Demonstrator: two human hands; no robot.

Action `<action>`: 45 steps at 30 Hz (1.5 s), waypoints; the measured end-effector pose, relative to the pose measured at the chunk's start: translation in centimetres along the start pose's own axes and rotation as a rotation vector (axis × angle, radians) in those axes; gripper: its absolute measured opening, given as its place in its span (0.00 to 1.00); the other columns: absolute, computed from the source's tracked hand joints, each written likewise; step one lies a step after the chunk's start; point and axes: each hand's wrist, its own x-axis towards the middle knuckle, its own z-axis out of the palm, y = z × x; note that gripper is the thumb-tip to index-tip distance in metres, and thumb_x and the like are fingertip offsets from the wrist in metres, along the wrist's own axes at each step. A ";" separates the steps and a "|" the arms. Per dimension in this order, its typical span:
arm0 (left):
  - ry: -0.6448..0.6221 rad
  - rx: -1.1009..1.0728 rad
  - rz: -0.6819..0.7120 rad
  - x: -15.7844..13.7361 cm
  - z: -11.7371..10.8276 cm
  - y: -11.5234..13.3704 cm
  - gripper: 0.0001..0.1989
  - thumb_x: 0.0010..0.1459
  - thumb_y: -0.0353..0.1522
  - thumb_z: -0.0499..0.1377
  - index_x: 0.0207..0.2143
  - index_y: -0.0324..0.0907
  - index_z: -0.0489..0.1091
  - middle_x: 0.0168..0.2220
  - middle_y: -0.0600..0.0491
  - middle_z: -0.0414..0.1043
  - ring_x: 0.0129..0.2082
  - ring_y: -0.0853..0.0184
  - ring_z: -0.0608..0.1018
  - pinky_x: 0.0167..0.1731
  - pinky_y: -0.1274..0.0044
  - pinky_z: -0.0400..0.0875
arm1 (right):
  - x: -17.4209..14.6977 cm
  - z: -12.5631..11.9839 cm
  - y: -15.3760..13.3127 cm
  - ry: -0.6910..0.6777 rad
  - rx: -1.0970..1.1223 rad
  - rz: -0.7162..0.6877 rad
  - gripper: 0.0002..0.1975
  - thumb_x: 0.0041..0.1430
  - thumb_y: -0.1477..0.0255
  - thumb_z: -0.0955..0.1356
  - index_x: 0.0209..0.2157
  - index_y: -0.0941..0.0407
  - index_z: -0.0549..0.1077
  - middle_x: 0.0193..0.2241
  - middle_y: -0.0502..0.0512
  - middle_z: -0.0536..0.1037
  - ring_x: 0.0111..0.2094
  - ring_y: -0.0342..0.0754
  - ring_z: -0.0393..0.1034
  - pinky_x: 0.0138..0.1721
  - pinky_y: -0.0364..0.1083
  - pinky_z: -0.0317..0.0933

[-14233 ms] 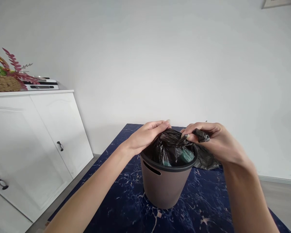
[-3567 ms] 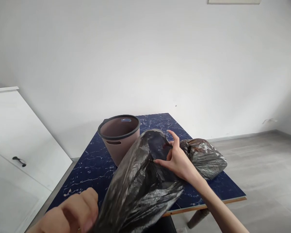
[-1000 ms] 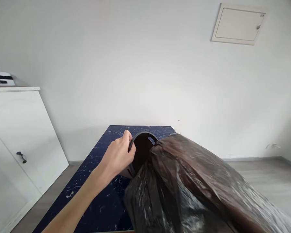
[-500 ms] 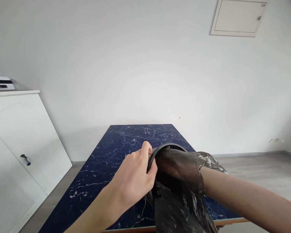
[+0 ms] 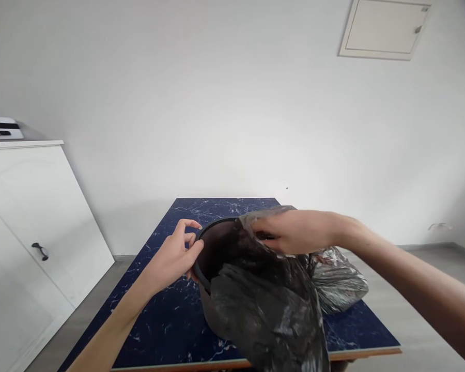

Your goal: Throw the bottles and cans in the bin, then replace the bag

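Observation:
A dark round trash bin (image 5: 202,281) stands on the blue marbled table, its mouth facing up and tilted a little toward me. At its left rim is my left hand (image 5: 174,258), thumb and fingers curled around the edge. My right hand (image 5: 290,230) pinches a thin black garbage bag (image 5: 273,315) over the bin's right side. The bag's film drapes across the mouth and hangs down the front past the table edge. Beside the bin on the right lies a bulging, crumpled bag part (image 5: 337,287); whether it joins the held bag is hidden.
The blue table (image 5: 158,320) has a wooden front edge and reaches back to the white wall (image 5: 217,103). A white cabinet (image 5: 31,217) is at the left with a white device (image 5: 2,127) on top. A wall panel (image 5: 385,28) is high on the right.
My right hand has come out from within the bag film and now grips it at the bin's right. The left hand has shifted left along with the rim, and the bin's mouth shows wider.

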 end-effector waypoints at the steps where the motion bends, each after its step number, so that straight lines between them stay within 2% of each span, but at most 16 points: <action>1: 0.011 0.009 -0.008 0.1 -0.1 -0.2 0.26 0.66 0.48 0.57 0.58 0.48 0.53 0.31 0.59 0.73 0.20 0.63 0.79 0.22 0.73 0.71 | -0.1 -0.9 0.1 -0.085 0.040 -0.015 0.08 0.66 0.73 0.67 0.38 0.49 0.80 0.30 0.48 0.83 0.24 0.46 0.74 0.25 0.45 0.63; 3: 0.029 0.043 -0.019 0.5 -0.4 -0.5 0.26 0.66 0.48 0.56 0.59 0.47 0.54 0.31 0.58 0.73 0.22 0.61 0.80 0.24 0.72 0.72 | -0.5 -2.2 0.3 -0.195 0.113 -0.007 0.12 0.70 0.73 0.65 0.47 0.50 0.80 0.39 0.52 0.86 0.31 0.49 0.79 0.29 0.46 0.67; 5: 0.036 0.105 -0.022 0.9 -0.8 -0.7 0.25 0.67 0.47 0.55 0.60 0.46 0.54 0.29 0.59 0.71 0.24 0.60 0.80 0.27 0.71 0.73 | -0.8 -2.8 0.7 -0.181 0.156 0.034 0.14 0.72 0.69 0.65 0.54 0.50 0.79 0.45 0.55 0.86 0.37 0.52 0.81 0.34 0.48 0.70; 9: 0.164 0.340 0.053 0.9 -1.2 -0.2 0.27 0.70 0.48 0.53 0.64 0.44 0.56 0.35 0.52 0.75 0.34 0.56 0.82 0.35 0.67 0.76 | -1.2 -2.4 0.9 -0.169 0.239 0.004 0.15 0.74 0.65 0.64 0.54 0.50 0.80 0.47 0.54 0.86 0.41 0.52 0.82 0.38 0.49 0.71; 11: 0.388 0.476 0.274 0.2 -0.9 1.3 0.23 0.71 0.44 0.53 0.63 0.44 0.60 0.49 0.44 0.75 0.48 0.52 0.82 0.46 0.64 0.77 | -1.1 -2.0 0.4 -0.179 0.264 -0.025 0.15 0.75 0.68 0.63 0.52 0.51 0.80 0.47 0.53 0.86 0.40 0.50 0.82 0.38 0.48 0.70; 13: 0.534 0.579 0.631 -0.8 -0.2 3.7 0.17 0.72 0.35 0.53 0.61 0.46 0.64 0.60 0.43 0.70 0.63 0.51 0.74 0.61 0.60 0.69 | -0.8 -1.7 -0.3 -0.177 0.282 -0.057 0.16 0.76 0.72 0.62 0.54 0.51 0.79 0.48 0.52 0.86 0.42 0.48 0.81 0.40 0.47 0.70; 15: 0.418 0.661 0.939 -1.5 0.5 6.1 0.20 0.71 0.26 0.52 0.61 0.48 0.65 0.62 0.47 0.71 0.68 0.55 0.68 0.68 0.60 0.61 | -0.4 -1.4 -0.8 -0.169 0.284 -0.092 0.16 0.76 0.74 0.61 0.53 0.52 0.79 0.46 0.52 0.86 0.41 0.48 0.80 0.41 0.48 0.69; 17: 0.211 0.738 1.055 -1.7 0.9 7.7 0.24 0.69 0.22 0.51 0.63 0.48 0.65 0.58 0.49 0.74 0.64 0.58 0.72 0.67 0.62 0.61 | -0.1 -1.3 -0.9 -0.183 0.260 -0.116 0.16 0.76 0.72 0.60 0.47 0.54 0.80 0.39 0.52 0.85 0.35 0.48 0.78 0.38 0.48 0.68; 19: 0.098 0.797 1.025 -1.4 0.9 8.1 0.23 0.68 0.22 0.51 0.62 0.45 0.67 0.53 0.49 0.77 0.56 0.59 0.76 0.62 0.63 0.64 | 0.0 -1.1 -0.6 -0.212 0.234 -0.120 0.16 0.76 0.70 0.61 0.44 0.55 0.80 0.35 0.53 0.84 0.32 0.48 0.77 0.36 0.48 0.67; 23: 0.046 0.832 0.918 -0.5 -0.6 6.2 0.13 0.69 0.25 0.53 0.42 0.44 0.77 0.40 0.52 0.78 0.47 0.59 0.75 0.53 0.64 0.63 | -0.7 -0.3 0.4 -0.190 0.216 -0.067 0.17 0.76 0.68 0.62 0.55 0.54 0.79 0.52 0.56 0.84 0.48 0.53 0.80 0.47 0.50 0.69; 27: 0.061 0.777 0.875 -0.4 -2.9 4.0 0.18 0.70 0.25 0.52 0.27 0.43 0.72 0.34 0.54 0.76 0.43 0.62 0.74 0.51 0.66 0.61 | -1.9 0.6 1.1 -0.081 0.104 0.040 0.19 0.77 0.63 0.61 0.57 0.54 0.78 0.53 0.58 0.83 0.50 0.56 0.79 0.45 0.52 0.70; 31: 0.190 0.690 0.908 -0.9 -3.3 3.8 0.16 0.72 0.26 0.51 0.31 0.43 0.73 0.38 0.52 0.78 0.43 0.63 0.75 0.51 0.68 0.65 | -2.5 1.1 0.9 -0.032 0.127 0.058 0.21 0.78 0.59 0.60 0.59 0.52 0.77 0.49 0.57 0.84 0.44 0.53 0.79 0.40 0.52 0.70; 35: 0.048 0.640 0.984 -1.3 -1.4 5.6 0.11 0.73 0.29 0.53 0.44 0.44 0.76 0.49 0.52 0.80 0.45 0.65 0.80 0.52 0.70 0.69 | -2.6 1.2 0.7 -0.013 0.113 0.046 0.19 0.78 0.60 0.60 0.57 0.50 0.77 0.48 0.56 0.84 0.44 0.53 0.79 0.40 0.52 0.69; 38: -0.091 0.710 0.814 -0.7 0.0 6.8 0.16 0.73 0.36 0.56 0.60 0.47 0.72 0.58 0.51 0.79 0.37 0.65 0.82 0.40 0.72 0.72 | -2.9 1.5 1.1 -0.019 0.056 0.068 0.19 0.78 0.62 0.59 0.57 0.50 0.77 0.49 0.55 0.83 0.44 0.54 0.79 0.40 0.53 0.68; 41: -0.151 0.804 0.652 0.7 0.4 7.1 0.29 0.70 0.37 0.60 0.71 0.48 0.63 0.55 0.50 0.82 0.38 0.61 0.84 0.34 0.72 0.70 | -3.4 2.0 1.7 -0.020 -0.012 0.102 0.19 0.79 0.62 0.58 0.59 0.49 0.75 0.53 0.56 0.81 0.46 0.56 0.79 0.41 0.55 0.70; 45: -0.142 0.785 0.648 1.7 -0.3 6.2 0.22 0.66 0.29 0.56 0.60 0.49 0.77 0.47 0.53 0.82 0.28 0.69 0.78 0.29 0.74 0.65 | -3.7 3.1 2.2 -0.011 -0.065 0.134 0.20 0.79 0.62 0.58 0.63 0.50 0.71 0.58 0.59 0.78 0.49 0.60 0.80 0.45 0.58 0.73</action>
